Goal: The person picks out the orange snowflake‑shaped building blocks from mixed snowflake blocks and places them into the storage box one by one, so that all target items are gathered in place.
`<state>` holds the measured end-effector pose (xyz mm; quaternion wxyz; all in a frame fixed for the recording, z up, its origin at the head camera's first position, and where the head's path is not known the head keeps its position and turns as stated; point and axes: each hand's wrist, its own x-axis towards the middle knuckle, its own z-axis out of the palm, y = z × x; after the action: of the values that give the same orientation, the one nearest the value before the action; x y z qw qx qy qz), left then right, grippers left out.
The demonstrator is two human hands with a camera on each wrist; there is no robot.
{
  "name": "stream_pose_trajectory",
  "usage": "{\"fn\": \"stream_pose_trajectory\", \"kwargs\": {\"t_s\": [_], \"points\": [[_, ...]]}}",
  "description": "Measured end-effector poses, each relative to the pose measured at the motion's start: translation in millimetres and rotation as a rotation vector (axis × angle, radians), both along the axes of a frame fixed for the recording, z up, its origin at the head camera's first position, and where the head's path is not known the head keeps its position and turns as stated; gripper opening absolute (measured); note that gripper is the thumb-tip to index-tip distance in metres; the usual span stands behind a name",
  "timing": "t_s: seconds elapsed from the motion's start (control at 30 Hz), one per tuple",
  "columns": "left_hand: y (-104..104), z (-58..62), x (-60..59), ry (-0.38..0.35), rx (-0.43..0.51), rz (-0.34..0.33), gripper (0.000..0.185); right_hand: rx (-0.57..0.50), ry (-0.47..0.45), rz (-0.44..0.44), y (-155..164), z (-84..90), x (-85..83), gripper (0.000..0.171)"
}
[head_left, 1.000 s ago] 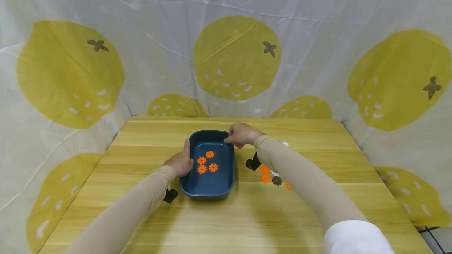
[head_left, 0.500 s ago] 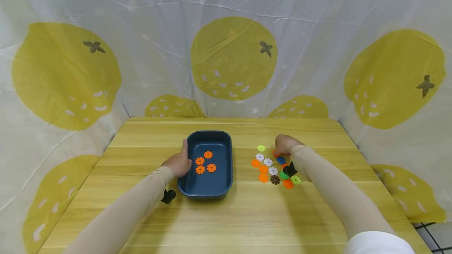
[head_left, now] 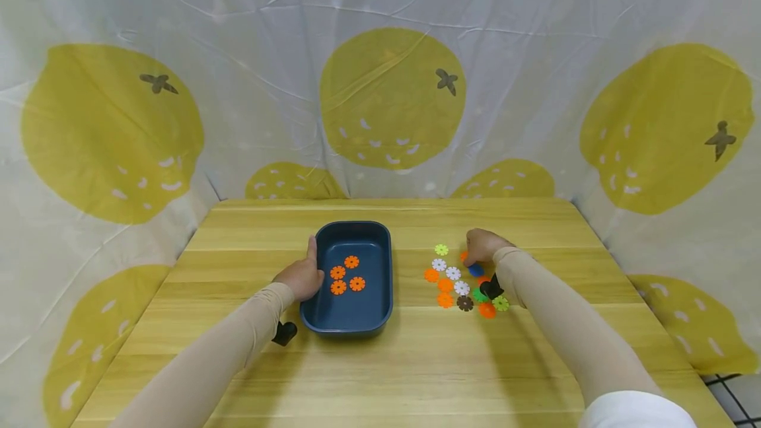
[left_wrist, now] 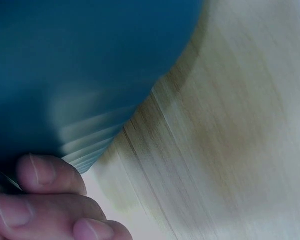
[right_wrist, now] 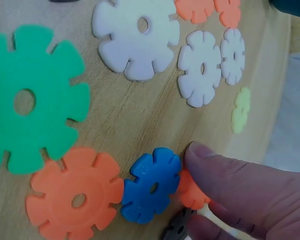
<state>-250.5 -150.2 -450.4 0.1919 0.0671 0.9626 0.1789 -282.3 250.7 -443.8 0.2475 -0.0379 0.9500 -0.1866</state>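
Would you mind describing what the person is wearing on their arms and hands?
Both arms wear snug beige sleeves to the wrist. A white cuff shows higher on the right arm. The left hand and right hand are bare, and a small black camera mount hangs under each wrist.

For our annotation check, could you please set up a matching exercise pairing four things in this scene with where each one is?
Things:
1. left hand
2. right hand
3. blue disc
4. four orange discs

Places:
a. inside the blue tray
b. on the tray's left rim
c. at the far edge of the loose pile on the table
d. lying on an orange disc, beside a fingertip

Pairs: 1-b, 2-c, 3-d, 4-a
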Motion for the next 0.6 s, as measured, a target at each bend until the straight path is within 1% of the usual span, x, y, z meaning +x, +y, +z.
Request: {"fn": "stream_pose_trajectory", "kwargs": {"t_s": [0.1, 0.23, 0.33, 0.37, 0.4, 0.5, 0.57, 0.6], "points": [[0.2, 0.2, 0.0, -0.001, 0.000, -0.001, 0.085, 0.003, -0.006, 0.007, -1.0, -0.2, -0.5, 0.009], [-0.5, 1.5, -0.3, 0.006, -0.001, -0.006, 0.085, 0.033, -0.020, 0.021, -4.3, 1.8, -3.1, 0.018], [-0.9, 0.3, -1.0, 0.001, 0.001, -0.004, 0.085, 0.029, 0.007, 0.032, -6.6, 4.0, -4.5, 0.024], [-1.0, -0.1, -1.2, -0.004, 0.002, 0.000, 0.085, 0.014, 0.018, 0.029, -7.0, 4.1, -5.4, 0.027], [-1.1, -0.6, -1.5, -0.007, 0.005, 0.002, 0.085, -0.012, 0.029, 0.014, -7.2, 3.9, -6.3, 0.025], [-1.2, -1.3, -1.6, -0.013, 0.008, 0.006, 0.085, -0.090, 0.064, -0.027, -13.6, 8.5, -9.1, 0.015], [-1.3, -1.3, -1.5, -0.009, 0.007, 0.006, 0.085, -0.158, 0.071, -0.059, -22.5, 14.3, -12.0, 0.007], [-1.5, -1.2, -1.3, -0.005, 0.009, 0.004, 0.085, -0.202, 0.074, -0.075, -28.8, 18.0, -14.1, 0.007]]}}
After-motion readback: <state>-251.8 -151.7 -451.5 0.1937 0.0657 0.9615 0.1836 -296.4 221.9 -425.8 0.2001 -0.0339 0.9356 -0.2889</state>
